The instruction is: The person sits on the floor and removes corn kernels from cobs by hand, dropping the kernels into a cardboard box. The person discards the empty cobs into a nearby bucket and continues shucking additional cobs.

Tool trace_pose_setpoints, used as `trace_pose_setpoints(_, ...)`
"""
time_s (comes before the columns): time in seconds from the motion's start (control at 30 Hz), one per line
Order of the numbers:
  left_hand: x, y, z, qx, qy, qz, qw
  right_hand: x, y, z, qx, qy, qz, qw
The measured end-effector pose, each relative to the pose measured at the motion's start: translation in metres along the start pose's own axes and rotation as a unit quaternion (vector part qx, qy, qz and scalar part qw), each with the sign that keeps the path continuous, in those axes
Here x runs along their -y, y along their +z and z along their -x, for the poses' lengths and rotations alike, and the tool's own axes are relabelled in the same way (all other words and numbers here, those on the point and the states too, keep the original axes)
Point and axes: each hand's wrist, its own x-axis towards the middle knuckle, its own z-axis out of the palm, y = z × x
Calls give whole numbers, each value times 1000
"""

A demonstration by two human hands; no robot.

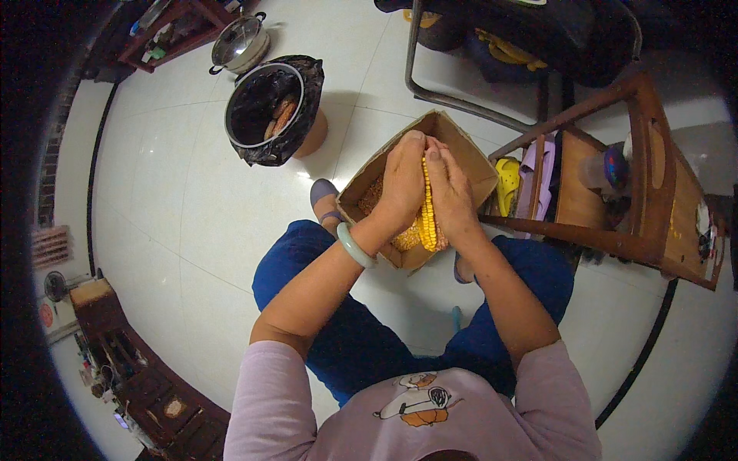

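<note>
Between my two palms, a partly shelled corn cob [428, 213] with yellow kernels is held over an open cardboard box [470, 152]. My left hand [405, 176], with a pale bangle at its wrist, presses on the cob's left side. Against its right side lies my right hand [448, 187], with the fingertips of both hands close together at the top. Loose yellow kernels [406, 237] lie in the near part of the box, and reddish-brown bits [370, 197] lie along its left side. The cob's far end is hidden by my hands.
A bin lined with a black bag [233, 124] stands ahead on the left, with bare cobs [281, 119] inside. Beyond it is a lidded pot [241, 46]. On the right stands a wooden rack [622, 242] with yellow clogs [507, 181]; a metal-framed chair [461, 106] stands ahead.
</note>
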Motion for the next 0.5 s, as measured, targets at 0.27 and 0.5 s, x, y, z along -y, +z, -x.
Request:
trace_pose_setpoints(0.27, -5, 2, 2, 9, -5, 12, 1000, -4, -3, -4, -5, -16, -86, 996)
trace_pose_setpoints(0.5, -2, -5, -7, -7, -114, 163, 980, 13, -3, 10, 36, 108, -172, 979)
